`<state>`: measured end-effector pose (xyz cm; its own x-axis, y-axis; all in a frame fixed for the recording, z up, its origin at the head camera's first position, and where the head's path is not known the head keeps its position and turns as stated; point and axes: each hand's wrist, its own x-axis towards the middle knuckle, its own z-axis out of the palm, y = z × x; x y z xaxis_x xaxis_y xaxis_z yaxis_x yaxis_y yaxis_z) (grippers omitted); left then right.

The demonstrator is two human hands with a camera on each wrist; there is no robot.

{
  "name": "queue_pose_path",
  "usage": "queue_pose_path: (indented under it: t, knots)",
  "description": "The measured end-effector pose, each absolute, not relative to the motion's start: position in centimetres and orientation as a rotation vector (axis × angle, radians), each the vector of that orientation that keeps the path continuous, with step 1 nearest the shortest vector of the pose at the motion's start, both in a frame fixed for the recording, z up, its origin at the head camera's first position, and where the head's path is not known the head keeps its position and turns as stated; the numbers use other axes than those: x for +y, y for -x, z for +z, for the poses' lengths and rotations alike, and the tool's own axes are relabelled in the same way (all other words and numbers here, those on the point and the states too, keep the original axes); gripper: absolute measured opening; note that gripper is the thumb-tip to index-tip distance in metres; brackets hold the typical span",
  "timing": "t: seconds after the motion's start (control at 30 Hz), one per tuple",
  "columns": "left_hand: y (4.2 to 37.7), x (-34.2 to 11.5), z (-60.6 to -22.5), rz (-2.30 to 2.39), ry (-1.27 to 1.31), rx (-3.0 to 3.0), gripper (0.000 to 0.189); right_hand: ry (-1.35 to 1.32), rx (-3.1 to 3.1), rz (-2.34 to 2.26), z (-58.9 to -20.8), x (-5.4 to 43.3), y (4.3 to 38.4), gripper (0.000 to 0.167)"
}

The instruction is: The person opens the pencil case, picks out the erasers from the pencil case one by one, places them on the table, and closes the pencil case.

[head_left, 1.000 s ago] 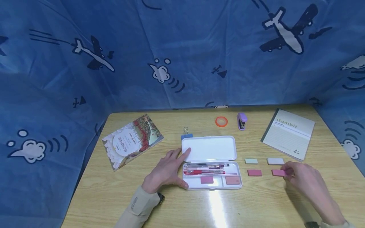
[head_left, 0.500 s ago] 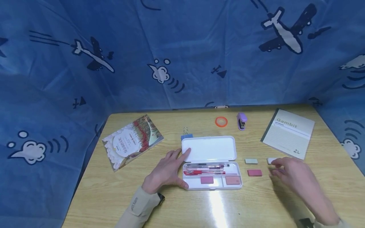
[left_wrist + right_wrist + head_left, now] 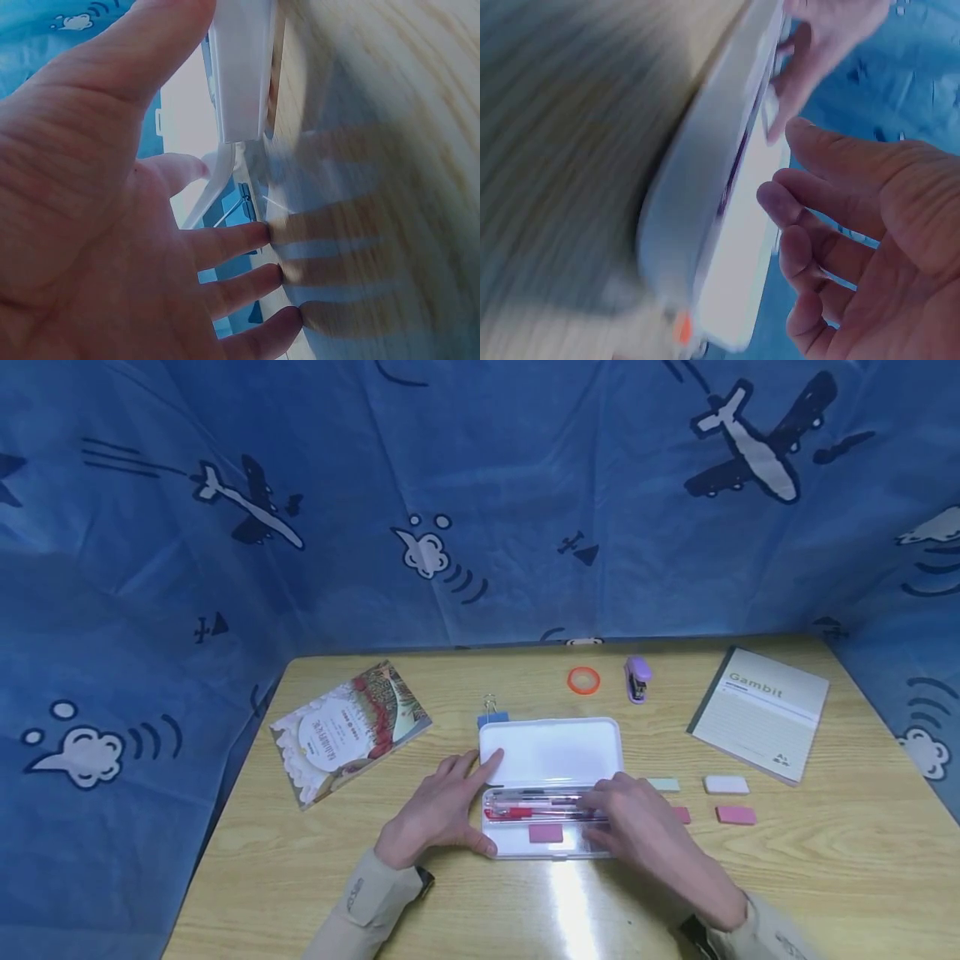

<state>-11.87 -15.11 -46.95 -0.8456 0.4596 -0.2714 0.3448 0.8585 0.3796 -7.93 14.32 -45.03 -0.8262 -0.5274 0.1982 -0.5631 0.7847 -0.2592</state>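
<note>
A white pencil case [image 3: 551, 752] lies with its lid raised, holding several pens [image 3: 517, 813] and a pink eraser [image 3: 545, 833]. My left hand [image 3: 437, 817] rests at its left end, index finger on the lid and thumb at the near corner, fingers straight. Over the right end of the case is my right hand [image 3: 645, 822], covering the right compartment; the right wrist view shows nothing between its loosely bent fingers. Right of the case lie a pale green eraser [image 3: 663, 785], a white eraser [image 3: 726, 785], a pink eraser [image 3: 736, 815] and a partly hidden darker pink one [image 3: 682, 815].
Behind the case are a blue binder clip [image 3: 492, 719], an orange-red tape roll [image 3: 583, 680] and a purple stapler [image 3: 637, 679]. A flowery booklet [image 3: 351, 733] lies at the left of the wooden table [image 3: 300, 877], a notebook [image 3: 759, 713] at the right.
My right hand has let go of the pink eraser beside the white one and moved left to the pencil case. The left hand has stayed in place.
</note>
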Motion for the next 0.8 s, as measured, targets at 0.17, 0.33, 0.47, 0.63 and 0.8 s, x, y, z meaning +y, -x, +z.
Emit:
queue_pose_path:
  t: [0.17,0.33,0.47,0.63,0.8]
  knots:
    - [11.9,-15.1,-47.0,0.445,-0.605,2.678,0.140,-1.001,-2.835,0.413,-45.5,11.8,8.1,0.024]
    - [11.9,-15.2,-46.9,0.450,-0.608,2.675,0.139,-0.969,-2.892,0.394,-46.0,10.4,8.1,0.025]
    - [11.9,-15.2,-46.8,0.461,-0.604,2.667,0.139,-0.937,-2.928,0.339,-46.4,9.8,8.3,0.022]
    - [11.9,-15.2,-46.8,0.464,-0.605,2.665,0.139,-0.907,-2.979,0.259,-46.8,9.2,8.6,0.026]
    - [11.8,-15.2,-46.8,0.475,-0.604,2.665,0.139,-0.925,-2.961,0.216,-47.1,9.0,8.8,0.027]
